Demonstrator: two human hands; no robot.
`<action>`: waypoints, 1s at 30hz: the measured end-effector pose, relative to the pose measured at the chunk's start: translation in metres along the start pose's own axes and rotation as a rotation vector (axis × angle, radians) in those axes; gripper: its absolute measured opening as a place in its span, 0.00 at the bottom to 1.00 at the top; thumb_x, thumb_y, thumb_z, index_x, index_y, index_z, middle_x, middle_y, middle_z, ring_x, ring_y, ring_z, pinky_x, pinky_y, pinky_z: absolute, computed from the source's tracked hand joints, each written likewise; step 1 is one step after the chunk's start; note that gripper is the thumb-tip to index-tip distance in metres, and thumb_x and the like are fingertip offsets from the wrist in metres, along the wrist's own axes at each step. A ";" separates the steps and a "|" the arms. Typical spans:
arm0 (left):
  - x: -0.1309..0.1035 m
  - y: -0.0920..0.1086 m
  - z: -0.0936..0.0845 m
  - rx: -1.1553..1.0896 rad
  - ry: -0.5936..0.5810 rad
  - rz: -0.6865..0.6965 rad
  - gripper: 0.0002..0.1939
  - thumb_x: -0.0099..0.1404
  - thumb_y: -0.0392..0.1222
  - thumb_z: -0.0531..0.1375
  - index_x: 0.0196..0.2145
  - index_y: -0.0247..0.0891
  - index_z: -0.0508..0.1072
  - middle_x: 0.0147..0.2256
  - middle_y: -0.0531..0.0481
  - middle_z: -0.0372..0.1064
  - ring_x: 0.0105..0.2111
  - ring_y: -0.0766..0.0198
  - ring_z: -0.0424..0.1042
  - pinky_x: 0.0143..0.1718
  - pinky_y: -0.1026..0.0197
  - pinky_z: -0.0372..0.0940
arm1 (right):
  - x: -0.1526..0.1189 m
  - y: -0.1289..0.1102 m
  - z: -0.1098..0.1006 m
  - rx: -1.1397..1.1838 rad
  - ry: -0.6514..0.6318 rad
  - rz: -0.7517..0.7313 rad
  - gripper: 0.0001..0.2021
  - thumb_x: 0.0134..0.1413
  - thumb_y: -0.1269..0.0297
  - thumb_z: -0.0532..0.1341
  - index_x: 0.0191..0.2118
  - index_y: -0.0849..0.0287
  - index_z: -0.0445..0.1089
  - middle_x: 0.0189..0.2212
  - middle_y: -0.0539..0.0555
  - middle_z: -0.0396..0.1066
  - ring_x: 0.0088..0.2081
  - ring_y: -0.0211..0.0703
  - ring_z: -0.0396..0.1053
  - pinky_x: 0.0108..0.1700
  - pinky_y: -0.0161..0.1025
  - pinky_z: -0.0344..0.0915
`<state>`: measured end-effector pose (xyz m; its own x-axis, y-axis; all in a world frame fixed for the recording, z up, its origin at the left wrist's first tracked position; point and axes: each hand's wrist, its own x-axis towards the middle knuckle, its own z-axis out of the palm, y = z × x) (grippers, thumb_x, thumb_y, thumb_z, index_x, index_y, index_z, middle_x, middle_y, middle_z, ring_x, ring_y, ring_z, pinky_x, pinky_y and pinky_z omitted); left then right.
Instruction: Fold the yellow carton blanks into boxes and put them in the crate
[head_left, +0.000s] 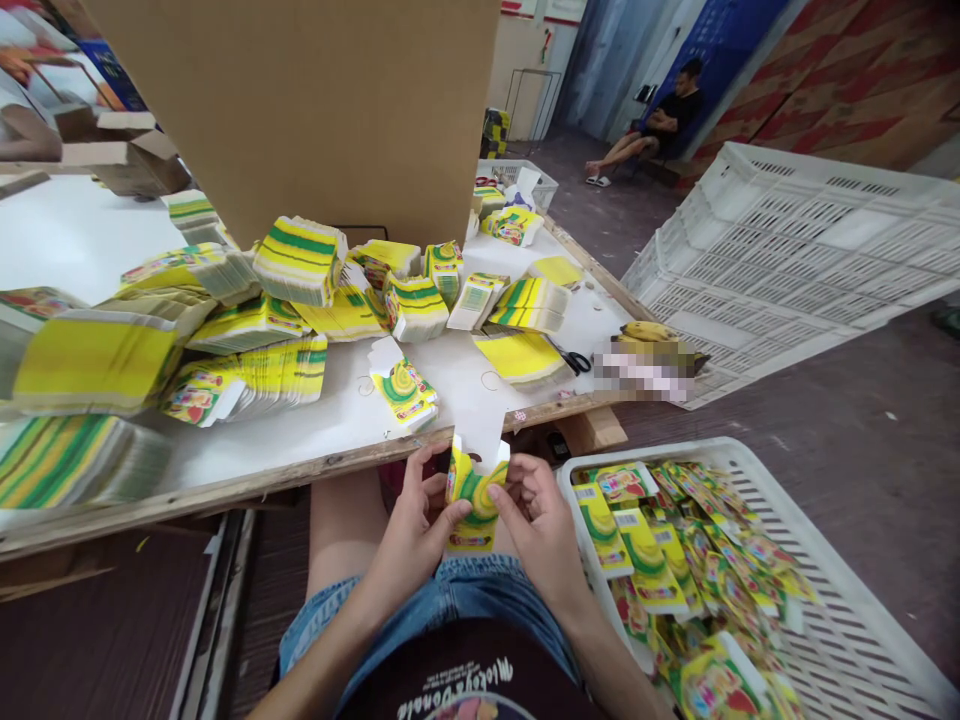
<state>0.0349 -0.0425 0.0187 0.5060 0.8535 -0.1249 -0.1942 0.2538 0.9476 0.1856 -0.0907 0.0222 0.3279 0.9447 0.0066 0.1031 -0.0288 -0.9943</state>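
Observation:
Above my lap, both hands hold one small yellow and green carton (pixel 474 492) with its white top flaps standing up. The fingers and thumb of my left hand (pixel 429 515) grip its left side, and my right hand (pixel 531 510) grips the right side. Just past it on the white table, a few flat cartons (pixel 405 388) lie in a small pile. Behind them are many stacks of folded yellow and green cartons (pixel 300 260). To my right, a white basket (pixel 840 560) holds a heap of similar cartons (pixel 652 560).
Black scissors (pixel 576 361) and bananas (pixel 646 332) are near the table's right edge. Stacked white crates (pixel 795 250) stand beyond. A tall cardboard sheet (pixel 315 110) rises behind the stacks. A person (pixel 675 110) sits at the back right; another person's arm (pixel 28 130) shows at left.

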 end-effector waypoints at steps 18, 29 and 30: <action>-0.002 0.010 -0.002 -0.183 -0.254 -0.156 0.34 0.60 0.38 0.65 0.60 0.45 0.54 0.41 0.45 0.75 0.38 0.58 0.75 0.40 0.59 0.67 | 0.007 -0.006 -0.019 0.026 -0.057 -0.068 0.12 0.60 0.59 0.60 0.49 0.53 0.64 0.35 0.52 0.71 0.37 0.45 0.70 0.41 0.40 0.67; 0.000 0.001 0.000 0.116 -0.108 -0.032 0.21 0.64 0.39 0.60 0.55 0.41 0.64 0.47 0.44 0.74 0.45 0.57 0.73 0.45 0.59 0.66 | 0.012 -0.018 -0.025 -0.186 -0.273 0.113 0.16 0.55 0.61 0.63 0.49 0.54 0.67 0.30 0.49 0.76 0.29 0.43 0.70 0.31 0.36 0.62; 0.000 0.003 0.000 0.084 -0.136 -0.048 0.21 0.65 0.39 0.60 0.55 0.41 0.63 0.47 0.43 0.73 0.46 0.57 0.73 0.46 0.58 0.66 | 0.012 -0.019 -0.022 -0.235 -0.247 0.104 0.15 0.54 0.63 0.63 0.49 0.54 0.67 0.29 0.49 0.76 0.28 0.42 0.70 0.30 0.36 0.61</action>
<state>0.0343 -0.0414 0.0210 0.6228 0.7706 -0.1352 -0.0991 0.2491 0.9634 0.2087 -0.0860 0.0433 0.1139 0.9824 -0.1484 0.3040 -0.1766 -0.9362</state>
